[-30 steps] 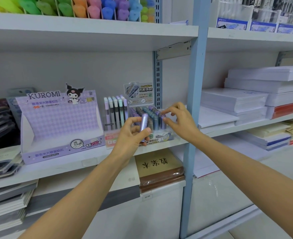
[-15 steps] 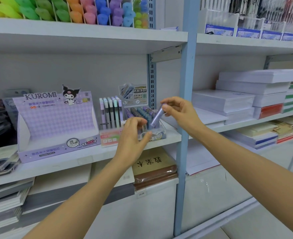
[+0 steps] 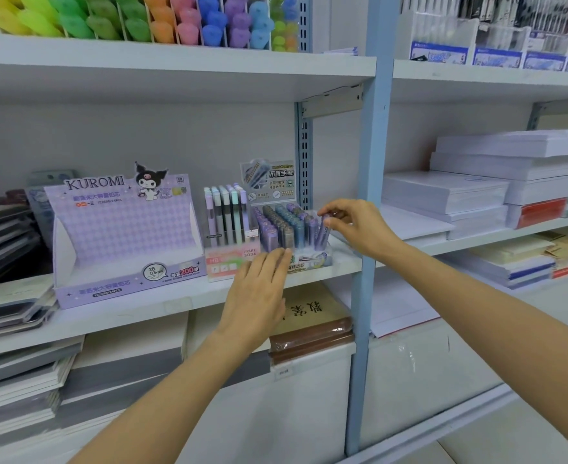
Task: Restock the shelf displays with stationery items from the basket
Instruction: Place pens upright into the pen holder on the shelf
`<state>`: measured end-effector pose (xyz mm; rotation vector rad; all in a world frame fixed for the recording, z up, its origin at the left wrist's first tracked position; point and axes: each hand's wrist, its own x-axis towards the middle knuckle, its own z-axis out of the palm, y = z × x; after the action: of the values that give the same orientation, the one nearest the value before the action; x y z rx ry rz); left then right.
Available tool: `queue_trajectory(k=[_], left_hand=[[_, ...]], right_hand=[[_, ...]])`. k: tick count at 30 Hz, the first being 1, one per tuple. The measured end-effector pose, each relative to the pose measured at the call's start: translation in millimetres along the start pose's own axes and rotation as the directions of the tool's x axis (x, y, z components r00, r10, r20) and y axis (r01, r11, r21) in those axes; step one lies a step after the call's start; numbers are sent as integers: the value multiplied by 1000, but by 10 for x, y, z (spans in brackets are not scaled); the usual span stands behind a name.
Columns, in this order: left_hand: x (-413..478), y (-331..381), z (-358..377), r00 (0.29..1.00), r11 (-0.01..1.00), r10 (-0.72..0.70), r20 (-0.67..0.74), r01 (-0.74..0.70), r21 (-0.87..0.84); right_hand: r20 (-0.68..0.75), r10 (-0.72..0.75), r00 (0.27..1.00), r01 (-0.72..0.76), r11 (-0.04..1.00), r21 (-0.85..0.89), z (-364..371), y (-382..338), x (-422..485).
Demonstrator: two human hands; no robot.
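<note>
white shop shelf point(image 3: 142, 306), a lead-refill display box point(image 3: 309, 261) at its right end. my right hand point(image 3: 359, 229) pinches the cap of a purple tube point(image 3: 322, 233), near upright, at the box's far-right slot, directly below my fingers point(image 3: 335, 218). my left hand point(image 3: 259, 296), flat and empty, rests against the box front.

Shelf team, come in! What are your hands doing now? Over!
Left hand open, at clear plastic display tray. Right hand pinching small purple lead tube by its top, at tray's right end. Nothing in the way.
</note>
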<state>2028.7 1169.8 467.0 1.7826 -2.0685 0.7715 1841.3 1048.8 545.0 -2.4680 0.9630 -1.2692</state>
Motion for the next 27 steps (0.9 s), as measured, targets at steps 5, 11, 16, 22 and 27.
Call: queue_trajectory(k=[5, 11, 16, 22, 27], left_hand=[[3, 17, 7, 1000, 998, -17, -11, 16, -65], [-45, -18, 35, 1000, 999, -9, -10, 8, -54], [-43, -7, 50, 1000, 998, -8, -18, 7, -68], [-50, 9, 95, 998, 990, -36, -55, 28, -141], [-90, -89, 104, 1000, 986, 12, -10, -13, -165]], right_hand=[[-42, -6, 999, 8, 999, 53, 198, -28, -31], [-127, -35, 991, 34, 999, -16, 345, 105, -150], [-137, -133, 982, 122, 989, -86, 443, 94, -388], [-73, -105, 992, 97, 989, -108, 615, 123, -495], [-62, -55, 997, 50, 996, -79, 663, 123, -379]])
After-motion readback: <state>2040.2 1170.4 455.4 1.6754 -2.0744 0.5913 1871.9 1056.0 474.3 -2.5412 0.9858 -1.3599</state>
